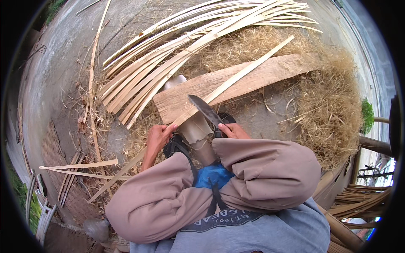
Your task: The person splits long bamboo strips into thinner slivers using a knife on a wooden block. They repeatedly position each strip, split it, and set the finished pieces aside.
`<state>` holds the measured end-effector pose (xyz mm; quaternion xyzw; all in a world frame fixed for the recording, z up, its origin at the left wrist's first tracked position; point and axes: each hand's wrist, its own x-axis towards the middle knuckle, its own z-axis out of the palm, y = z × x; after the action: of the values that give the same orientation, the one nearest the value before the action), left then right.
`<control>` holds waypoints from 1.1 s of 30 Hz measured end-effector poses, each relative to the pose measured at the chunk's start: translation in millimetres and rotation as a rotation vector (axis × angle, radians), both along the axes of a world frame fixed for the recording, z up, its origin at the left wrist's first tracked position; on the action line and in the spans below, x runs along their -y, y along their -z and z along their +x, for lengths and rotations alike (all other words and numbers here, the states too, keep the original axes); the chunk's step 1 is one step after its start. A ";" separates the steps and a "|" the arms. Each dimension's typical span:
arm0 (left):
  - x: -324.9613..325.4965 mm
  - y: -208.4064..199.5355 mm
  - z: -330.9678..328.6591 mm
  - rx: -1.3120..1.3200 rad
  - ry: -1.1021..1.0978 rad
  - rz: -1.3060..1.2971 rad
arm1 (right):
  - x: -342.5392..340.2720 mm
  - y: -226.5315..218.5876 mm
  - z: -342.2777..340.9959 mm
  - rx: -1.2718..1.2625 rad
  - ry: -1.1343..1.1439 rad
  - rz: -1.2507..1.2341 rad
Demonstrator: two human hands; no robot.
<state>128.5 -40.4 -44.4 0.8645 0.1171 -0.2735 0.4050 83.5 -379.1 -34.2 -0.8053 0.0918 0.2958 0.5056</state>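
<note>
My left hand (157,137) is closed on a long, pale bamboo strip (236,78). The strip slants across a wooden board (181,93), and its lower end runs past my left knee. In my right hand (234,131) is a knife with a broad dark blade (204,109); my fingers are wrapped around its handle, which is mostly hidden. The blade points up and left, and its edge lies close to or against the strip; I cannot tell whether they touch. A pale sheet (195,128) hangs below the board's near edge, between my feet.
A fan of split bamboo strips (168,55) lies beyond the board. Curly shavings (329,109) are heaped at the right and behind it. Loose strips (80,168) lie on the floor at left. Bamboo poles (344,230) stand at the lower right. Something blue (213,175) sits between my knees.
</note>
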 end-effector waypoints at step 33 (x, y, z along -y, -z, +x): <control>29.9 -15.2 -40.1 0.554 0.280 0.252 | 5.3 -22.9 -10.2 0.400 -0.407 -0.450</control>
<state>88.4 -70.3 -29.3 0.9570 -0.0845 -0.0646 0.2698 73.3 -384.4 -11.3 -0.9401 -0.1082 0.1996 0.2542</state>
